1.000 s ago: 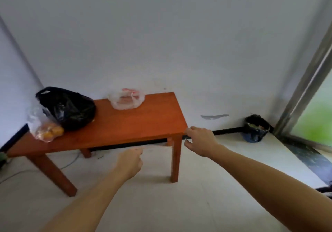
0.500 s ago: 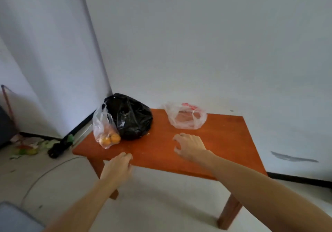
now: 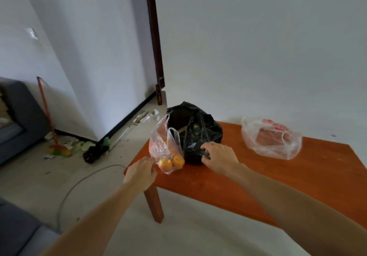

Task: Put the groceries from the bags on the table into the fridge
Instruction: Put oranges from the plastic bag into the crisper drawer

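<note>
Gripping the black plastic bag [image 3: 200,130], the right hand [image 3: 218,158] adjoined the upright clear plastic bag of oranges [image 3: 165,152]; the left hand [image 3: 140,174] lay beside it, grasp indeterminate.

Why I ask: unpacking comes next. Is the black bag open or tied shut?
Open: black bag gapes on top, handles untied; right hand grips its front.

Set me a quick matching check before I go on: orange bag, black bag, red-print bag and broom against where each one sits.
Things:
1. orange bag
2. black bag
3. red-print bag
4. broom

Places:
A. on the floor, leaning on the wall
B. on the table corner, beside the left hand
C. lying apart, toward the table's right side
D. under the right hand's fingers

Pairs: 1-B; 2-D; 3-C; 4-A
</note>
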`<state>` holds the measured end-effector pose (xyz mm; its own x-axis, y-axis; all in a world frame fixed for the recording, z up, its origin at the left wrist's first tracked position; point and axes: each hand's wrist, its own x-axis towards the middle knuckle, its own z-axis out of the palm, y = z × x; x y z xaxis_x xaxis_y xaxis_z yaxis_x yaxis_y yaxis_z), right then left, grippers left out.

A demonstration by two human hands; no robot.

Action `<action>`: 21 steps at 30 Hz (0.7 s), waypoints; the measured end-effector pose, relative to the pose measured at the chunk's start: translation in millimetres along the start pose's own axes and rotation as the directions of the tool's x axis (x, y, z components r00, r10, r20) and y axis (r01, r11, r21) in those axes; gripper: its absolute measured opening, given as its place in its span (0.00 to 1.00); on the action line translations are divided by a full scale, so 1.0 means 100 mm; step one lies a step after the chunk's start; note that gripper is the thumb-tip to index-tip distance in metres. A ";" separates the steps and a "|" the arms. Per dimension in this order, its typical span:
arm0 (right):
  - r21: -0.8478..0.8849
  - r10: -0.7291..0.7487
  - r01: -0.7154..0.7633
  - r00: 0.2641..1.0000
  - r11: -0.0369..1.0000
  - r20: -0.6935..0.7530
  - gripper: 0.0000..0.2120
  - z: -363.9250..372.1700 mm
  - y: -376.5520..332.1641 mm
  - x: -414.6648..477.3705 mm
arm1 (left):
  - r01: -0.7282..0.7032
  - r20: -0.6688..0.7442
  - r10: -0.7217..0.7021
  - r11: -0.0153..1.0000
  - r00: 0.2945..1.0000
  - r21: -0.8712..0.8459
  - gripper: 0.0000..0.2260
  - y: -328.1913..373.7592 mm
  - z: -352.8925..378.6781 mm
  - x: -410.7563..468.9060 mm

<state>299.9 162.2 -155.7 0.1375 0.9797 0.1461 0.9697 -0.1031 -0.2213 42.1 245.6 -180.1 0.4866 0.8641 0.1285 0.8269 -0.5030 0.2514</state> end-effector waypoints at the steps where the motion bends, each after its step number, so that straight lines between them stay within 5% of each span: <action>1: 0.012 0.001 0.000 1.000 1.000 -0.012 0.18 0.03 -0.09 0.16 | 0.009 -0.002 -0.009 1.000 1.000 -0.010 0.12 -0.13 -0.04 0.12; 14: 0.360 0.051 0.008 0.987 0.933 -0.154 0.12 0.67 -0.48 2.13 | -0.234 -0.031 0.233 0.972 0.972 -0.024 0.13 -0.92 0.19 1.74; 17: 0.425 0.053 -0.092 0.993 0.901 0.103 0.13 0.95 -0.36 2.45 | -0.343 0.011 0.343 0.939 0.939 0.010 0.14 -0.97 0.28 2.11; 21: 0.272 -0.026 -0.148 0.838 0.951 0.545 0.10 1.43 -0.15 2.58 | -0.557 0.105 0.550 0.828 0.829 0.061 0.20 -1.00 0.47 2.55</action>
<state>291.8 440.7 -252.6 -0.0198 0.9173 -0.3978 0.8471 -0.1960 -0.4939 97.0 514.9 -217.4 0.8875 0.4377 0.1442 0.4308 -0.8991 0.0776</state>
